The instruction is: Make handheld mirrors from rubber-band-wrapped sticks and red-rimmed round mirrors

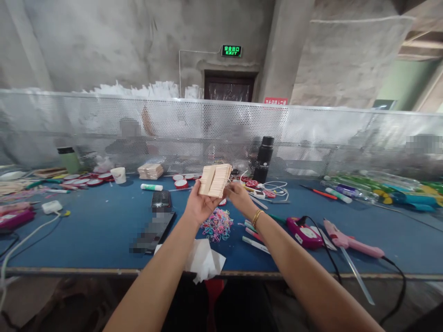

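Note:
Above the middle of the table, my left hand holds a panel of pale wooden craft sticks, laid side by side with one stick across them. The thumb lies at its left edge and the fingers are beneath. My right hand is at the panel's lower right edge, its fingers drawn together; what they pinch is hidden. A gold bracelet circles that wrist. Below the hands lies a heap of small coloured rubber bands. White tissue rests at the table's front edge.
On the blue table, a phone lies left of the hands. Pens, a purple box and a pink glue gun with its cable lie right. A black bottle stands behind, before a perforated metal screen.

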### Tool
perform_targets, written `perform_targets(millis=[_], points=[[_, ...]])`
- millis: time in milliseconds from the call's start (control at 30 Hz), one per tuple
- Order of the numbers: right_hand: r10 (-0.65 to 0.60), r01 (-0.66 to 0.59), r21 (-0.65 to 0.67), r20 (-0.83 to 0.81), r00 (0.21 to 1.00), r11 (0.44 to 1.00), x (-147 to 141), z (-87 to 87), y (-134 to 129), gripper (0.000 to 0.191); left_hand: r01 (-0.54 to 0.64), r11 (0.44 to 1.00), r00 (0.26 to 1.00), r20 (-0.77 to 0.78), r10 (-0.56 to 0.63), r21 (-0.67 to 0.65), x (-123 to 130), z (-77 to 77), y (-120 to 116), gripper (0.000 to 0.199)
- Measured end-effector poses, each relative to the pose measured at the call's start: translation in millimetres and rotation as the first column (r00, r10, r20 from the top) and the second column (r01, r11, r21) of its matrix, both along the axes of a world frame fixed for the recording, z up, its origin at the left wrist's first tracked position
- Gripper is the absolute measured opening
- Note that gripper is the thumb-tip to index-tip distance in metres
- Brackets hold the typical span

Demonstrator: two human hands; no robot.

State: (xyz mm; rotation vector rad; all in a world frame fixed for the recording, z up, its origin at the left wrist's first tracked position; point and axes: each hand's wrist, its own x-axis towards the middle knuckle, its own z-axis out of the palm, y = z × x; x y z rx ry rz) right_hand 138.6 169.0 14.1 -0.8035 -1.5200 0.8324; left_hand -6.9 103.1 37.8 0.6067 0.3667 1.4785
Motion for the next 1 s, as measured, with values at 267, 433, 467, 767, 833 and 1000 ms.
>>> perform_targets(millis=[267,433,467,767,833,1000], points=[[0.036,-0.106,-0.158,-0.391,0.920,0.982,14,-1.2,5,0.029,-0.018,0.998,1.000,-0.014,0.017,-0.053,-2,3.7,-1,0.051],[-0.055,-0.054,-0.227,-0.450,0.891,0.972,45,14.4,19,0.029,-0.225,0.955,0.972,0.026,0.234,-0.191,-4,4.6,5,0.050],[-0.067,-0.039,-0.229,-0.438,0.896,0.973,48,17.5,20,0.021,-0.246,0.946,0.966,0.032,0.258,-0.210,-4,4.9,6,0.049],[-0.181,0.183,-0.018,-0.271,0.945,0.983,37,27.5,8,0.043,-0.439,0.876,0.889,-0.236,0.392,-0.199,2,-2.0,10,0.031],[-0.214,0.230,0.053,-0.218,0.952,0.972,35,25.0,0,0.038,-0.467,0.872,0.862,-0.296,0.411,-0.148,4,-6.2,12,0.030],[-0.358,0.173,0.531,0.268,0.894,0.829,30,14.3,-17,0.021,-0.528,0.848,0.784,-0.408,0.467,-0.045,10,-7.0,9,0.027]])
